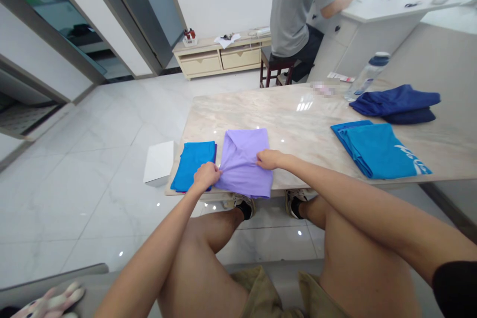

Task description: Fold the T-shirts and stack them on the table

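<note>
A folded lavender cloth [246, 159] lies on the marble-patterned table [290, 114], its lower edge hanging a little over the front. My left hand [207, 175] pinches its left edge, and my right hand [269, 158] grips its right side with curled fingers. Creases run across the cloth between the two hands. Left of it, partly under my left wrist, is a folded blue cloth [190, 164] with a purple layer peeking out beneath. Farther right lies a folded teal-blue garment [383, 149] with white lettering.
Dark blue cloth [398, 102] and a clear bottle [367, 77] stand at the table's right. A white box [159, 161] is beside the table's left end. Another person in a grey shirt [298, 10] sits on a stool at a white counter [376, 7].
</note>
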A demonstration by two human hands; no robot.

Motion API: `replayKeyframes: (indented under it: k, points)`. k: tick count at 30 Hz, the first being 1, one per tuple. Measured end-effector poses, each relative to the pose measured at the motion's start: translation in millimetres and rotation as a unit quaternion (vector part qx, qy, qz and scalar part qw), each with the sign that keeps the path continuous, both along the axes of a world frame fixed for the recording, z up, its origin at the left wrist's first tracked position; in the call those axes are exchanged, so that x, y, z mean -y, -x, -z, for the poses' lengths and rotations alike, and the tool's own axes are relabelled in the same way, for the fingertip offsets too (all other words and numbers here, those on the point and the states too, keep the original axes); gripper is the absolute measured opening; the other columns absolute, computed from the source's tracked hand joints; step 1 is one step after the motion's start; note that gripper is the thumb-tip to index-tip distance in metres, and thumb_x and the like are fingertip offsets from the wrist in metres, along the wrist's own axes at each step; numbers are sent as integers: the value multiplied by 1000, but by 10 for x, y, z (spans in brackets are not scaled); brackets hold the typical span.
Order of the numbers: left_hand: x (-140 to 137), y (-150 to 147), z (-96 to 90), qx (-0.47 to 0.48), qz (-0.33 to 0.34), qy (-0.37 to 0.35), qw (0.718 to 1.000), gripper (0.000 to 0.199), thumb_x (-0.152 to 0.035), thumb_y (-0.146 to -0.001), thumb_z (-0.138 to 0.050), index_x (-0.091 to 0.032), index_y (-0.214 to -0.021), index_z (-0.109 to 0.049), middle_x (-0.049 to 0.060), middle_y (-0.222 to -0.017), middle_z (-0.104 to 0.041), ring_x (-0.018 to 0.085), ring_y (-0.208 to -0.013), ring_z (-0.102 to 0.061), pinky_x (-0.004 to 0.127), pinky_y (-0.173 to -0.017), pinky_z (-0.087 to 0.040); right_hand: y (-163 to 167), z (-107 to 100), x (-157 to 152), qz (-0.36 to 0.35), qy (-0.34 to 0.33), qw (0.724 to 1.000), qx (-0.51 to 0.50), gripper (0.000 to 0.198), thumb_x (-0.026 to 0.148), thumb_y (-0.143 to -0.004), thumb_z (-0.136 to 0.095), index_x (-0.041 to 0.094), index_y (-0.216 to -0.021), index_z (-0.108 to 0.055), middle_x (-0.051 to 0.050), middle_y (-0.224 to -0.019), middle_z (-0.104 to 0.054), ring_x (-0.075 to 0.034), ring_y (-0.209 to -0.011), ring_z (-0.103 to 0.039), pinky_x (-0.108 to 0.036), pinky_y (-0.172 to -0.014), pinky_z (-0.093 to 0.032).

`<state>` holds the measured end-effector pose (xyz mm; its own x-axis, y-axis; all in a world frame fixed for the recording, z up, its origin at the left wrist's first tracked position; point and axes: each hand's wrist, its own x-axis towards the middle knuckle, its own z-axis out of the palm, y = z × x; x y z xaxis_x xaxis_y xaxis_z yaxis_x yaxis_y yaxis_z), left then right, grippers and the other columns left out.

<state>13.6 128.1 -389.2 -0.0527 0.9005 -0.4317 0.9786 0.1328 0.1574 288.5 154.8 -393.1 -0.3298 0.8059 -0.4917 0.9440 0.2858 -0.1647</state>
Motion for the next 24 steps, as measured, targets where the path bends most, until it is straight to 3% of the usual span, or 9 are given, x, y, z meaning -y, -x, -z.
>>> replayKeyframes:
  k: [3, 7, 10, 16, 20, 24]
  points:
    - [32, 52, -3, -20, 4, 13, 1000, 17, -33, -95, -74, -21, -89, -83, 16, -109, -85, 36, -109, -80, 34, -81, -55, -5, 11, -70, 28, -4, 1000, -1, 42, 35, -111, -53, 7, -131, -79, -27, -134, -76, -37, -126, -75, -42, -102, -60]
    - [-33, -10, 32, -18, 13, -49, 999, 29, -39, -104, -62, -19, -113, -81, 19, -126, -81, 38, -122, -75, 38, -90, -55, -97, 44, -197, 80, -54, 995, -3, 42, 27, -109, -51, 7, -139, -73, -29, -138, -72, -40, -128, -73, -47, -102, -60]
    - [-245, -148, 66, 25, -8, -112, 993, 33, -42, -107, -58, -20, -124, -77, 17, -130, -81, 35, -125, -74, 37, -92, -55, -203, 74, -333, 100, -97, 990, -14, 43, 23, -108, -49, 10, -145, -67, -26, -144, -69, -37, -130, -70, -45, -104, -58]
    - [-738, -359, 179, 46, -70, -121, 989, 38, -50, -105, -64, -18, -120, -77, 17, -132, -80, 34, -127, -74, 35, -91, -53, -254, 203, -736, 107, -171, 979, -43, 47, 31, -111, -51, 13, -154, -61, -23, -154, -59, -35, -145, -53, -42, -116, -48]
    - [-754, -381, 305, 48, -62, -128, 989, 32, -47, -103, -70, -21, -120, -78, 12, -128, -82, 32, -125, -74, 34, -88, -52, -129, 342, -954, 117, -192, 972, -71, 54, 47, -110, -60, 17, -155, -63, -22, -152, -60, -37, -144, -50, -44, -117, -45]
    - [-671, -360, 374, 62, -76, -136, 986, 24, -41, -101, -74, -22, -115, -80, 10, -122, -84, 31, -119, -76, 33, -86, -52, -70, 395, -1053, 147, -176, 970, -79, 37, 38, -109, -65, 19, -138, -75, -18, -144, -70, -33, -139, -57, -39, -111, -48]
